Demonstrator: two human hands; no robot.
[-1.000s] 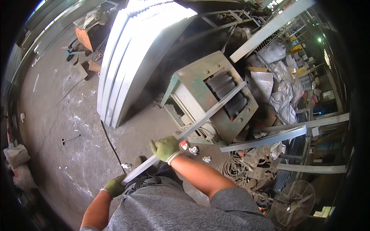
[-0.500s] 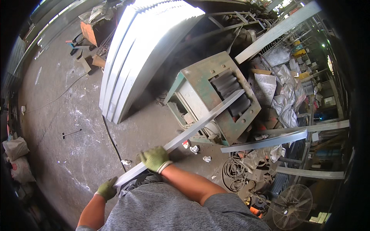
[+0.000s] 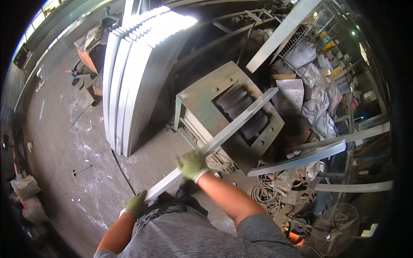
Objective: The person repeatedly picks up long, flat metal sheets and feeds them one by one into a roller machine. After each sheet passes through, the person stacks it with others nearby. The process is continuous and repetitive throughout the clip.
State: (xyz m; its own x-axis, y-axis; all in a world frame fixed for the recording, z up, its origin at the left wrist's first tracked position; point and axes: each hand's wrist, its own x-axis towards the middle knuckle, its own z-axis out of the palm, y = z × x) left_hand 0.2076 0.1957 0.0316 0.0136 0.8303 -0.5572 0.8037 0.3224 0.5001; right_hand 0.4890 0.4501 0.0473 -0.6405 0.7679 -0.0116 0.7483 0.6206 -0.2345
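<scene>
A long, pale metal bar (image 3: 229,130) slants from lower left to upper right in front of me. At its near end my left hand (image 3: 137,205), in a green glove, closes around it. Further along, my right hand (image 3: 192,165), also gloved in green, has its fingers wrapped over the bar. The far part of the bar crosses above a worn green-and-beige machine (image 3: 202,96), over the dark ribbed rollers (image 3: 235,102) in its opening. Whether the bar touches the rollers I cannot tell.
Left of the machine stands a tall stack of shiny metal profiles (image 3: 135,73). More metal bars (image 3: 301,158) jut in from the right, above coiled cable (image 3: 264,195) and a fan (image 3: 336,228). White sacks (image 3: 26,189) lie at far left; a small T-shaped tool (image 3: 82,170) is on the floor.
Both hands and the bar have moved forward and right, and the bar's far end reaches further across the machine's opening. The view has shifted, so the machine sits further left.
</scene>
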